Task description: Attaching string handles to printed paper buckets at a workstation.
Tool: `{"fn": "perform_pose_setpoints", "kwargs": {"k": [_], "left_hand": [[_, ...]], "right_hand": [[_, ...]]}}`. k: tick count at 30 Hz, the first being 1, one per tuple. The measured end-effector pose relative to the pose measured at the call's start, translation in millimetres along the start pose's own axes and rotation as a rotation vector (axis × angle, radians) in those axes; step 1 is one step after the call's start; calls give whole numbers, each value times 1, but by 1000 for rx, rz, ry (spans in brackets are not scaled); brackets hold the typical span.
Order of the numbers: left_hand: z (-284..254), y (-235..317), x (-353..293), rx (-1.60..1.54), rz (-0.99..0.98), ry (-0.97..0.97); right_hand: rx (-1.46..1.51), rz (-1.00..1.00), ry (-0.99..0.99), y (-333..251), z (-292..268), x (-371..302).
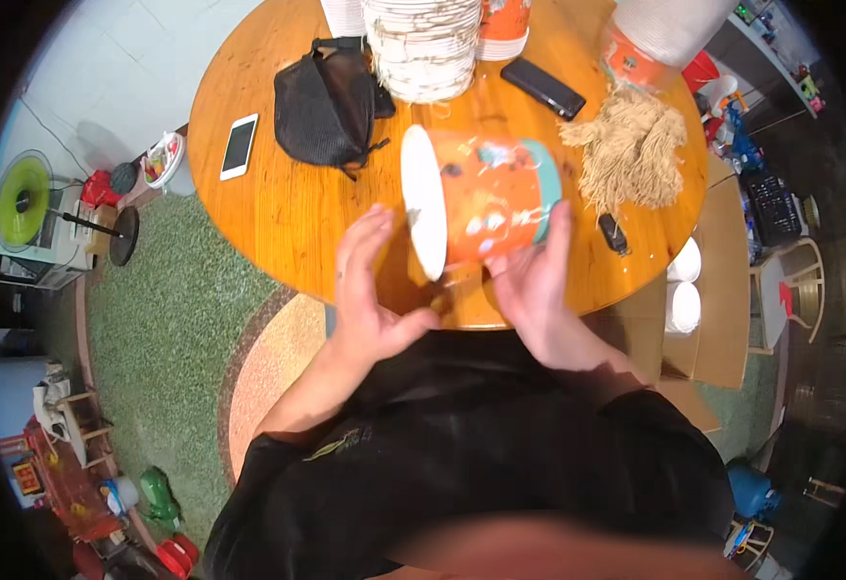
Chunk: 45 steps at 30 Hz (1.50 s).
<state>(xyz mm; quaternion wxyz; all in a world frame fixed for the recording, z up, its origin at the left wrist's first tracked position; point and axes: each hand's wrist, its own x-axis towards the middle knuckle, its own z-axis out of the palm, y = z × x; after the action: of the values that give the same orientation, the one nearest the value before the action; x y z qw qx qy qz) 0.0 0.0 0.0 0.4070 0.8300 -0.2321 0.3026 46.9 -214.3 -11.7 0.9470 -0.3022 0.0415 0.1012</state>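
Note:
A large orange paper tub [490,198] with a teal band round its base is tipped on its side over the near part of the round table. Its white rim faces left. My right hand [536,295] grips it from below, near the teal end. To the left of the rim, my left hand [365,295] is held apart from the tub, fingers spread and nothing in them. Beyond the tub stands a tall stack of nested white tubs [425,48] with thin strings hanging along it. A bundle of beige strings [633,150] lies on the right.
The wooden table [278,208] also bears a black mesh bag [324,111], a white phone [239,147], a black phone [543,87] and a small black object [613,233]. A tilted tub stack [635,60] stands at the far right. A cardboard box [724,290] with white tubs sits below.

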Motion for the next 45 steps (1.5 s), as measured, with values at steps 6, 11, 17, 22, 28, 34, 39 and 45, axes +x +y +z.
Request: {"fn": "perform_pose_setpoints", "kwargs": {"k": [6,11,17,22,28,34,39,45], "left_hand": [[24,70,18,-369,-347,82],[-15,66,23,-341,-441,-142],[-13,59,11,-414,-391,-72],[-14,62,15,-399,-541,15],[-23,62,19,-560,-607,-32],[-29,68,28,-518,-633,-106],[-30,65,26,-535,-689,-160],[-24,67,26,-573,-558,-114]], "right_hand": [[-256,-71,-236,-1,-34,-16],[-330,-185,-408,-34,-39,11],[-358,-4,-426,-35,-30,7],[-434,-42,-306,-17,-32,-5],[-529,-149,-409,-7,-37,-9],[-563,-135,-333,2,-43,-7],[-518,-143,-372,7,-46,-3],[-442,-83,-356,8,-44,-6]]}}
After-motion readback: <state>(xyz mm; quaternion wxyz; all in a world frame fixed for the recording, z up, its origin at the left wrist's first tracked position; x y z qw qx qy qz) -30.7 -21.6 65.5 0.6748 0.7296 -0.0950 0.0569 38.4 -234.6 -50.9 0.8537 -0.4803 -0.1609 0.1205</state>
